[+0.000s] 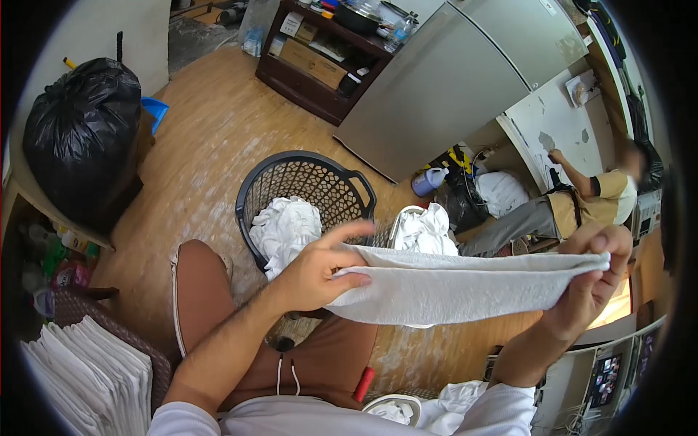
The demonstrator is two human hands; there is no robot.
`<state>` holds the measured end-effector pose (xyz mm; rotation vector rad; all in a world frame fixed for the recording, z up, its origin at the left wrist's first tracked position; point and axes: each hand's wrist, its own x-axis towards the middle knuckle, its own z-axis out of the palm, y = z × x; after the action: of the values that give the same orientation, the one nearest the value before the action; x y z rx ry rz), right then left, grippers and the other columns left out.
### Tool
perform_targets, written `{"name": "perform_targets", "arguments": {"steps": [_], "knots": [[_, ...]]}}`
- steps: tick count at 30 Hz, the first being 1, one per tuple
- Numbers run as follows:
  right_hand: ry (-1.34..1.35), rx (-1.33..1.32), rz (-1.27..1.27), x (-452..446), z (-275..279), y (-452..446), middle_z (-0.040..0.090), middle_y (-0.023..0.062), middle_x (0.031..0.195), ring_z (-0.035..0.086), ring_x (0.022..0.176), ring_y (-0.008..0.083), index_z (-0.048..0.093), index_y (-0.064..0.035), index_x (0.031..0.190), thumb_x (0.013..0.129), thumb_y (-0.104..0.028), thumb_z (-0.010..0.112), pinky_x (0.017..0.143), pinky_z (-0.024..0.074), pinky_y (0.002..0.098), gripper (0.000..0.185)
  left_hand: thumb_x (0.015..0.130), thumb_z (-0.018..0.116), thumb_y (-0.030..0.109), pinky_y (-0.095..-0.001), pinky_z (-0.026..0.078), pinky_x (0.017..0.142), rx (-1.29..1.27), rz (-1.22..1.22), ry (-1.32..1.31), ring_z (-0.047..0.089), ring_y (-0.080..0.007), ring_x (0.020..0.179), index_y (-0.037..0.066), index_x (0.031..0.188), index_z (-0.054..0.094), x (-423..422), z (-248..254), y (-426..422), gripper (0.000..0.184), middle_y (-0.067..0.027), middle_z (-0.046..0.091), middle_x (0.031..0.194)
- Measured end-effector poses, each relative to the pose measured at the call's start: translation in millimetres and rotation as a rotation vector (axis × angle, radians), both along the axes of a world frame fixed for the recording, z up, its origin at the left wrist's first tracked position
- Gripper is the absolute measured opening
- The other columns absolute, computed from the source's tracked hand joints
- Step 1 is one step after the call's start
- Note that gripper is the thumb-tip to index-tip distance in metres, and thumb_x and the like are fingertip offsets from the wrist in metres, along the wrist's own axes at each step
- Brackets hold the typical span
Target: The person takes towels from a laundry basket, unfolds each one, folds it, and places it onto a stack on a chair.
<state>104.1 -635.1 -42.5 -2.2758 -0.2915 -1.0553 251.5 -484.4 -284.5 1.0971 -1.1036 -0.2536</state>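
Note:
A white cloth (451,291), folded lengthwise into a long strip, is stretched between my two hands above my lap. My left hand (327,269) holds its left end between thumb and fingers, with the index finger raised. At the other end, my right hand (592,276) pinches the cloth's corner with fingers and thumb. Beyond my hands, a black basket (291,158) holds crumpled white cloths (287,225). Partly behind the stretched strip is a white container with more white cloths (425,231). A stack of folded white cloths (91,378) lies at the lower left.
A black garbage bag (83,131) stands at the left. A refrigerator (429,87) and a dark shelf (320,65) are at the back. Another person (582,203) is at the right. A small container (396,410) with white cloth sits at the bottom.

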Motion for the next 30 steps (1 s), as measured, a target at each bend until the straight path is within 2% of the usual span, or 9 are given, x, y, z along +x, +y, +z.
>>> {"name": "perform_targets", "arguments": {"steps": [4,7,14,16,19,20,22,25,30], "knots": [[-0.066,0.046,-0.115,-7.3,17.2,-17.7,0.052,0.0049,0.078,0.044,0.06,0.0071,0.044,-0.004,0.105,0.094,-0.026,0.057,0.056,0.0349,0.0181,0.028,0.079,0.073,0.016,-0.0327,0.045,0.065,0.153,-0.176,0.072,0.056,-0.0206,0.07,-0.002,0.078,0.063,5.5,-2.5,8.7,0.021,-0.0106,0.058,0.075],[-0.083,0.21,-0.31,-16.1,33.0,-47.8,0.057,0.0026,0.084,0.052,0.066,0.0068,0.049,-0.0048,0.108,0.098,-0.025,0.052,0.061,0.0436,0.0206,0.022,0.08,0.073,0.018,-0.0343,0.043,0.06,0.161,-0.14,-0.019,0.055,-0.0216,0.067,-0.001,0.076,0.061,16.5,-10.3,24.9,0.023,-0.0101,0.053,0.07],[-0.162,0.293,-0.436,-69.5,108.2,-144.3,0.064,0.0074,0.095,0.063,0.085,0.0132,0.055,-0.0017,0.107,0.098,-0.026,0.05,0.075,0.0519,0.026,0.026,0.082,0.067,0.015,-0.0353,0.045,0.063,0.359,0.007,-0.107,0.058,-0.0282,0.07,0.0,0.078,0.062,35.5,-45.8,63.3,0.016,-0.0127,0.056,0.073],[-0.187,0.325,-0.536,-81.3,127.2,-155.2,0.064,0.0069,0.094,0.062,0.086,0.013,0.056,-0.0036,0.104,0.097,-0.025,0.052,0.075,0.0517,0.0259,0.023,0.082,0.057,0.004,-0.0363,0.047,0.07,0.378,0.084,-0.147,0.058,-0.0313,0.078,-0.001,0.087,0.062,50.6,-64.7,70.7,0.008,-0.0149,0.057,0.081],[-0.097,0.359,-0.547,-137.6,170.4,-220.5,0.061,0.0153,0.112,0.059,0.104,0.0211,0.051,0.0094,0.12,0.1,-0.018,0.042,0.092,0.0479,0.0324,0.035,0.079,0.051,-0.002,-0.0372,0.047,0.075,0.379,0.244,-0.118,0.058,-0.0328,0.084,-0.002,0.091,0.061,68.1,-74.3,78.5,0.016,-0.016,0.057,0.088],[-0.099,0.337,-0.566,-147.9,176.3,-229.0,0.059,0.0157,0.114,0.059,0.105,0.0213,0.051,0.0091,0.121,0.1,-0.018,0.041,0.093,0.0478,0.0326,0.035,0.078,0.051,-0.003,-0.0373,0.047,0.076,0.353,0.291,-0.115,0.058,-0.033,0.085,-0.002,0.092,0.061,71.8,-78.2,79.2,0.018,-0.0162,0.057,0.089],[-0.11,0.299,-0.596,-154.7,179.5,-227.9,0.057,0.0164,0.118,0.058,0.107,0.0218,0.049,0.0085,0.122,0.1,-0.018,0.041,0.094,0.0477,0.0331,0.035,0.076,0.05,-0.004,-0.0376,0.047,0.077,0.341,0.369,-0.131,0.058,-0.0328,0.087,-0.002,0.092,0.061,72.5,-65.4,79.8,0.02,-0.0161,0.057,0.091],[-0.207,0.324,-0.62,-141.2,167.2,-204.4,0.06,0.0151,0.108,0.061,0.1,0.0202,0.049,0.0044,0.118,0.098,-0.022,0.048,0.088,0.0514,0.0322,0.033,0.074,0.049,-0.004,-0.0379,0.047,0.075,0.332,0.517,-0.211,0.059,-0.0315,0.085,-0.003,0.089,0.06,71.2,-49.0,86.2,0.019,-0.0158,0.058,0.091],[-0.304,0.362,-0.637,-131.7,150.8,-195.7,0.06,0.0163,0.107,0.062,0.099,0.0218,0.045,0.0046,0.12,0.097,-0.025,0.052,0.089,0.0528,0.0339,0.038,0.073,0.047,-0.005,-0.035,0.047,0.071,0.253,0.564,-0.056,0.059,-0.0308,0.08,-0.002,0.088,0.06,54.8,-49.1,78.7,0.02,-0.0157,0.057,0.089]]}}
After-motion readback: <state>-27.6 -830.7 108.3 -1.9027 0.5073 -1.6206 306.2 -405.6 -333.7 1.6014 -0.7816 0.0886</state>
